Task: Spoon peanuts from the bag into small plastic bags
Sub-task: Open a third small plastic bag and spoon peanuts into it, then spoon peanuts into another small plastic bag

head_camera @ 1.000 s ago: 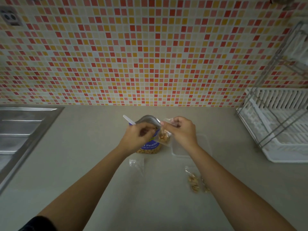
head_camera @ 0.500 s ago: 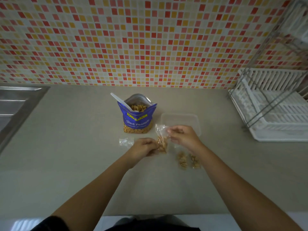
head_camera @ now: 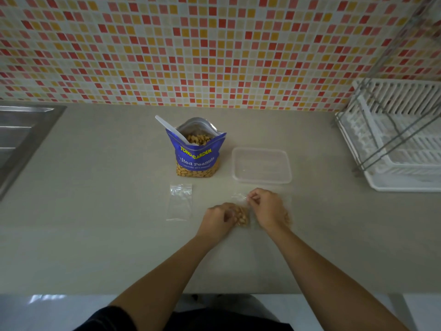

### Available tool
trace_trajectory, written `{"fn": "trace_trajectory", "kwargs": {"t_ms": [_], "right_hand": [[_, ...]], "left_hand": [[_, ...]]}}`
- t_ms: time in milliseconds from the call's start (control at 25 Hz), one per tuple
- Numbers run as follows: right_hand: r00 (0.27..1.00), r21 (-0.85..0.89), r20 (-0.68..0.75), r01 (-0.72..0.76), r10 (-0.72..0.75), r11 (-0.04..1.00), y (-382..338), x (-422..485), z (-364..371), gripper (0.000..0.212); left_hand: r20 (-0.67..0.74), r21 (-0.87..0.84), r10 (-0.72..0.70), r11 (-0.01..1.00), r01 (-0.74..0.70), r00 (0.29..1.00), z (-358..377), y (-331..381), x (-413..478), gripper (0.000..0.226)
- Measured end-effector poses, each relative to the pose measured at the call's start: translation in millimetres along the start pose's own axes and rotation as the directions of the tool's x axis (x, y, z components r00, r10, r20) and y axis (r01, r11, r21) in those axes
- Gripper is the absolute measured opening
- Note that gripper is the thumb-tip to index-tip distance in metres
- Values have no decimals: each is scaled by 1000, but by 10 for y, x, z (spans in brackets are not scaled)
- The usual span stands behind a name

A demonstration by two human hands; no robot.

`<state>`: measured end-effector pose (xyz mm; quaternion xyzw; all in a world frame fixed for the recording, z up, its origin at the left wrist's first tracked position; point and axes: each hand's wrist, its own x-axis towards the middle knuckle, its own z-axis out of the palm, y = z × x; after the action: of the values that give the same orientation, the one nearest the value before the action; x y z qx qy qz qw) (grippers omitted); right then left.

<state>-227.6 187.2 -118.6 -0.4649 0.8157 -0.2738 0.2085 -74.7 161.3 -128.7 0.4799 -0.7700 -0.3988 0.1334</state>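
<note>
A pale grey-beige counter (head_camera: 95, 235) runs from side to side under a wall (head_camera: 214, 44) of small red, orange, yellow and white tiles. Both hands work low over the middle of the counter, close together. Between them lies a small clear bag (head_camera: 243, 217) partly filled with peanuts. The left hand (head_camera: 218, 219) has its fingers curled and grips the filled lower part of the bag. The right hand (head_camera: 265, 207) pinches the bag's clear top edge between thumb and fingertips, with the other fingers bent. At the outer edge of the right hand a few more peanuts (head_camera: 287, 218) show in clear plastic, mostly hidden by the hand. Just left of the left hand an empty small bag (head_camera: 180, 203) lies flat on the counter. Beyond the hands, toward the wall, the blue peanut bag (head_camera: 196, 158) stands upright and open, with a white spoon (head_camera: 167, 126) resting in it, handle leaning left. Just beyond the right hand sits a clear plastic container (head_camera: 261, 180), beside the peanut bag but apart from it. Far left of the hands is the steel edge of a sink (head_camera: 21, 134); far right stands a white dish rack (head_camera: 401, 144) with a metal frame.
</note>
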Motion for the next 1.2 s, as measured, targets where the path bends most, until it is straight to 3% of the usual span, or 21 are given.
{"fn": "trace_trajectory", "kwargs": {"t_ms": [160, 280, 480, 680, 880, 1200], "right_hand": [[997, -145, -41, 61, -68, 988, -17, 12, 69, 22], [980, -106, -82, 174, -183, 979, -167, -11, 119, 19], [921, -31, 203, 344, -331, 938, -588, -37, 518, 27], [899, -58, 371, 271, -232, 961, -853, -83, 896, 54], [907, -93, 381, 229, -178, 969, -879, -134, 1005, 60], [922, -98, 351, 211, -164, 973, -906, -163, 1027, 63]], "left_hand": [[-23, 76, 56, 996, -54, 998, -89, -44, -9, 36], [-114, 75, 60, 996, -51, 992, -383, -180, 39, 31], [-316, 177, 27, 984, 31, 948, -931, -666, 130, 26], [-186, 275, 49, 962, 4, 981, -1138, -945, 205, 42], [-49, 318, 56, 948, -38, 997, -1163, -981, 307, 48], [30, 381, 76, 921, -81, 997, -1210, -947, 337, 18]]}}
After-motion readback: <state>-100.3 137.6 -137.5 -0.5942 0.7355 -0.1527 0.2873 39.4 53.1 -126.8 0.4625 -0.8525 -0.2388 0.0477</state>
